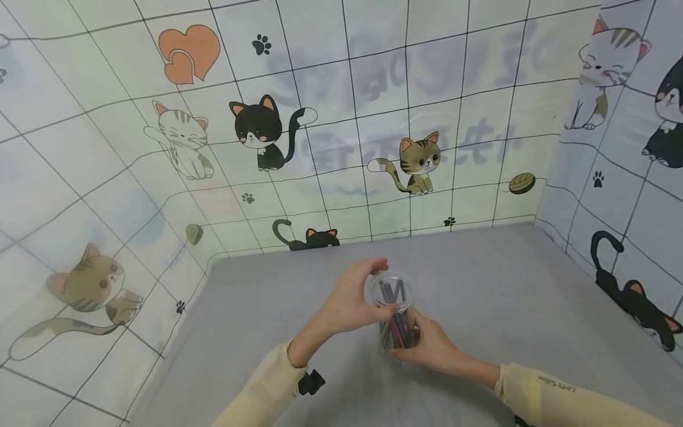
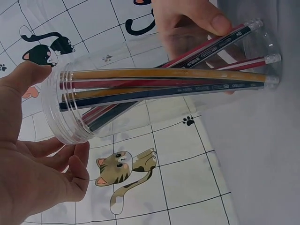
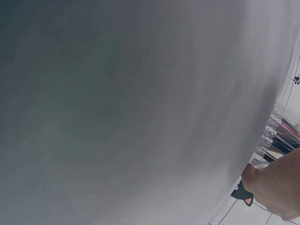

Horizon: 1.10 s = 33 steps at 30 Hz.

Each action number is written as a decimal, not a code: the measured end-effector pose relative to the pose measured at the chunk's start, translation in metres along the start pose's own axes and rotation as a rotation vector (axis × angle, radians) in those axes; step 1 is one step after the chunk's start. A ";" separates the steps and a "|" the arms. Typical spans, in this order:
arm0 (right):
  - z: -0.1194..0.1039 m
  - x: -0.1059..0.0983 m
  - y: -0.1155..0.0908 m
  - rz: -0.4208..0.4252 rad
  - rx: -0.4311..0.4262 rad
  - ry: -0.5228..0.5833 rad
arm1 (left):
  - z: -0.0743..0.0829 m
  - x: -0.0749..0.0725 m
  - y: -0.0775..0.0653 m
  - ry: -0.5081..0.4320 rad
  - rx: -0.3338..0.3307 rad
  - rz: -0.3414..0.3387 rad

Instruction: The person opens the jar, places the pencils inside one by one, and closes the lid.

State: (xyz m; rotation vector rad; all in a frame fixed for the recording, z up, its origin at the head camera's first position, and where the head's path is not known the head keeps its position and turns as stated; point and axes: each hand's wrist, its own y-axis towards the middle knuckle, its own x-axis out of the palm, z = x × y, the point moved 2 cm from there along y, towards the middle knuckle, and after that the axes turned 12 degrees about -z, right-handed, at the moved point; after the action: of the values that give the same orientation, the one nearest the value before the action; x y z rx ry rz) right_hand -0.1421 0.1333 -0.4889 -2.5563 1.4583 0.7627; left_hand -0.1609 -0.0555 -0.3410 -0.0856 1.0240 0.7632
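Observation:
A clear plastic jar (image 1: 396, 338) stands upright or nearly so in front of me, with several pencils (image 2: 164, 75) inside. The pencils are yellow, red and dark blue, with pale eraser ends at the bottom of the jar. Thumb and fingers of my left hand (image 1: 349, 299) are curled round the clear round lid (image 2: 50, 112) at the top. Lower down, my right hand (image 1: 434, 349) grips the jar's body from the right side. In the right wrist view only part of the right hand (image 3: 276, 185) shows, beside the pencil ends.
A grey cloth (image 1: 507, 284) covers the table under the jar. Behind and at both sides hangs a white curtain (image 1: 341, 118) with a grid and printed cats. A small black object (image 1: 312, 382) sits at the left wrist.

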 end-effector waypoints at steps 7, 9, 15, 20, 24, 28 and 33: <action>0.001 0.000 0.000 0.000 -0.002 0.002 | -0.004 0.003 -0.001 0.004 -0.027 -0.025; 0.001 0.000 0.000 0.004 0.002 -0.001 | -0.005 0.004 0.000 0.007 -0.035 -0.031; 0.000 0.000 0.001 0.000 0.003 0.000 | -0.007 0.004 0.000 0.008 -0.028 -0.052; 0.001 0.000 0.001 -0.007 -0.008 0.012 | -0.015 0.004 0.000 -0.077 0.038 -0.081; 0.000 0.000 0.001 -0.001 -0.017 0.010 | -0.022 0.002 -0.001 -0.156 0.076 -0.137; -0.001 0.001 0.001 0.000 -0.016 0.012 | -0.024 0.004 -0.004 -0.168 0.095 -0.167; 0.000 0.000 0.002 -0.009 -0.009 0.008 | -0.018 0.012 -0.007 -0.170 0.064 -0.079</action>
State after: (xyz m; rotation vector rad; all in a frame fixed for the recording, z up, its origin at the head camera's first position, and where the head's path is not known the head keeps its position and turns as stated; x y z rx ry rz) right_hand -0.1434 0.1325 -0.4883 -2.5735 1.4481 0.7607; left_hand -0.1663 -0.0620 -0.3621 -0.0059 0.8771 0.6535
